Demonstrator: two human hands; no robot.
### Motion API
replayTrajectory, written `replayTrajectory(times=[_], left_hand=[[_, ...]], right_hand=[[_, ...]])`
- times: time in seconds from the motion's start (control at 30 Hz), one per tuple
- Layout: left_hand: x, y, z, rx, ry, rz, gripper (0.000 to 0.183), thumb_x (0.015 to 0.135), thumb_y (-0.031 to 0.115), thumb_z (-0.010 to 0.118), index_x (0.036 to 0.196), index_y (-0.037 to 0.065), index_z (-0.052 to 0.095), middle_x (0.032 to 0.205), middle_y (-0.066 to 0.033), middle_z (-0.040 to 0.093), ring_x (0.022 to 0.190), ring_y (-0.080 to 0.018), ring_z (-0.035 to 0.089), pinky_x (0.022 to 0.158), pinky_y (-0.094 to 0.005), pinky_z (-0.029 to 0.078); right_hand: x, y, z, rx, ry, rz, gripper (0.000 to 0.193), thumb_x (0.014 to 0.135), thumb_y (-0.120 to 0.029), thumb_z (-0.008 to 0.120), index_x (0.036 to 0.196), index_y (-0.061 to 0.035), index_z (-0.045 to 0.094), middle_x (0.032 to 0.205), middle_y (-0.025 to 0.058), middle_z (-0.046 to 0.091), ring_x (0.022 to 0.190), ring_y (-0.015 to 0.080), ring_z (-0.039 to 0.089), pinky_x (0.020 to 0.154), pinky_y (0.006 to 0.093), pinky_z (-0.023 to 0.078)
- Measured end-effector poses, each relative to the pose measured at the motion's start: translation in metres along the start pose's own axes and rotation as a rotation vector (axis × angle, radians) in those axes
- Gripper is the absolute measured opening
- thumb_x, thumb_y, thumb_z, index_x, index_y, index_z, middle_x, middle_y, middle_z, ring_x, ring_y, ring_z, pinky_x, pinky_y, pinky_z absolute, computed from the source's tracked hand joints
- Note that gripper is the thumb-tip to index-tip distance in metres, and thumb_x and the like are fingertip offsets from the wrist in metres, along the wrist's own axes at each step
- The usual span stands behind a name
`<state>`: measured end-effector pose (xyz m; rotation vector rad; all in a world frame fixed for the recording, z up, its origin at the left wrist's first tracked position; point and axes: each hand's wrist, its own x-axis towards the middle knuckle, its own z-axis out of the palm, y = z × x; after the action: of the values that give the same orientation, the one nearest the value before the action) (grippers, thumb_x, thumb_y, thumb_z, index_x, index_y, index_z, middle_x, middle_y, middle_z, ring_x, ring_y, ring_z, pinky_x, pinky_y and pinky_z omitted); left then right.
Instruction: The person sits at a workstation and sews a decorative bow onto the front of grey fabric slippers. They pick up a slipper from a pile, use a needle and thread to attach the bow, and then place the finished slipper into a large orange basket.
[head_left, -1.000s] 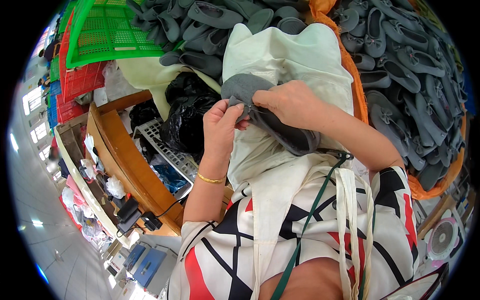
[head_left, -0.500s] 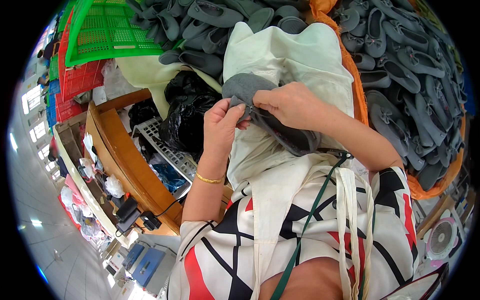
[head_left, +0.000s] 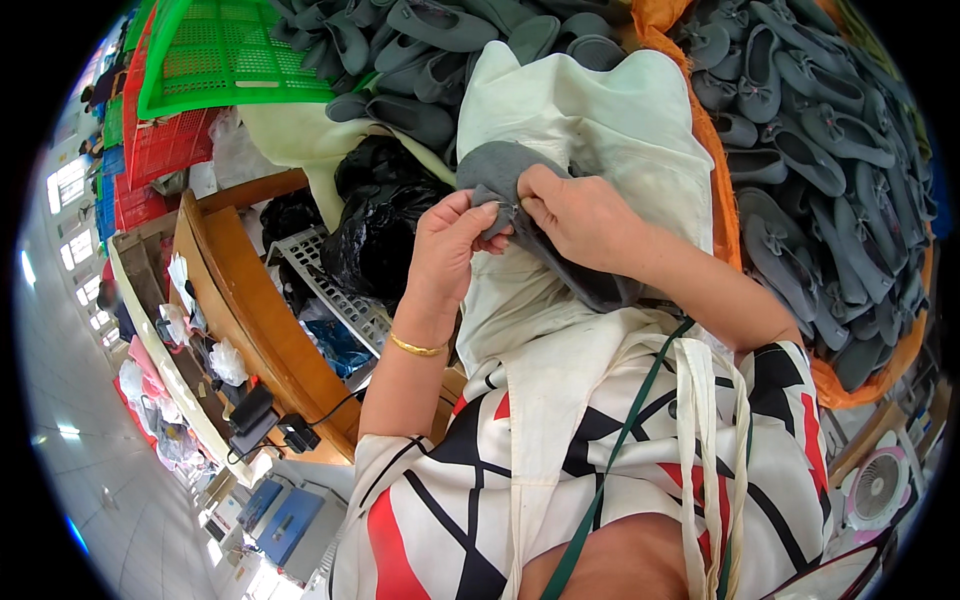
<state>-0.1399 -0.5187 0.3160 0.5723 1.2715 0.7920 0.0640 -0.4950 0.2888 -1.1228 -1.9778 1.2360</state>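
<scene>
A dark grey slip-on shoe (head_left: 497,166) rests across my lap, its toe pointing away from me and its opening facing up. With thumb and fingers, my left hand (head_left: 440,250) pinches a small grey fabric piece (head_left: 483,194), which looks like a bow, at the shoe's front edge. A thin pale glint shows by the left fingertips, too small to name. Close beside it, my right hand (head_left: 590,222) is closed in a pinch over the shoe's opening; whatever its fingertips hold is hidden. The white apron (head_left: 640,130) lies under the shoe.
Many similar grey shoes (head_left: 430,25) are piled ahead. An orange sack (head_left: 722,190) full of bow-trimmed shoes (head_left: 765,240) stands at right. To the left are a black plastic bag (head_left: 375,220), a grey crate (head_left: 335,290), a wooden drawer unit (head_left: 270,340) and a green basket (head_left: 235,50).
My right hand has come slightly closer in, its fingers more curled over the shoe. My left hand keeps its pinch. The whole view has shifted a little.
</scene>
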Motion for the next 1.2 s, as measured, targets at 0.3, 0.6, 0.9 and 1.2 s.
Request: replayTrajectory(times=[0.3,0.6,0.9,1.2], left_hand=[[0.002,-0.004,0.008,0.040,0.081,0.040,0.008,0.090,0.009,0.068,0.091,0.001,0.068,0.076,-0.0079,0.070,0.058,-0.0113,0.063,0.056,-0.0222,0.051],[0.004,-0.007,0.009,0.057,0.091,0.065,0.011,0.090,0.012,0.070,0.090,0.000,0.069,0.077,-0.0071,0.070,0.060,-0.0100,0.063,0.057,-0.0213,0.050],[0.004,-0.007,0.016,0.105,0.117,0.081,0.012,0.090,0.012,0.070,0.089,0.000,0.070,0.077,-0.0057,0.070,0.062,-0.0092,0.063,0.057,-0.0207,0.048],[0.004,-0.008,0.016,0.151,0.130,0.080,0.012,0.091,0.011,0.069,0.093,-0.001,0.070,0.078,-0.0065,0.071,0.062,-0.0098,0.064,0.056,-0.0214,0.050]], right_hand=[[0.014,-0.010,-0.006,-0.019,0.026,0.023,0.009,0.095,-0.015,0.058,0.097,-0.0064,0.056,0.080,0.0153,0.063,0.073,0.0376,0.063,0.061,0.0443,0.048],[0.016,-0.001,-0.003,-0.134,0.185,-0.318,0.006,0.087,-0.016,0.067,0.089,-0.0107,0.065,0.079,0.0042,0.057,0.066,0.0264,0.061,0.056,0.0365,0.049],[0.020,0.004,0.000,-0.214,0.201,-0.424,0.008,0.086,-0.014,0.066,0.085,-0.0091,0.060,0.078,0.0047,0.056,0.068,0.0247,0.061,0.055,0.0366,0.049],[0.037,0.007,-0.010,0.205,0.346,-0.242,0.013,0.090,-0.016,0.063,0.085,-0.0055,0.057,0.079,0.0064,0.056,0.069,0.0269,0.058,0.062,0.0360,0.047]])
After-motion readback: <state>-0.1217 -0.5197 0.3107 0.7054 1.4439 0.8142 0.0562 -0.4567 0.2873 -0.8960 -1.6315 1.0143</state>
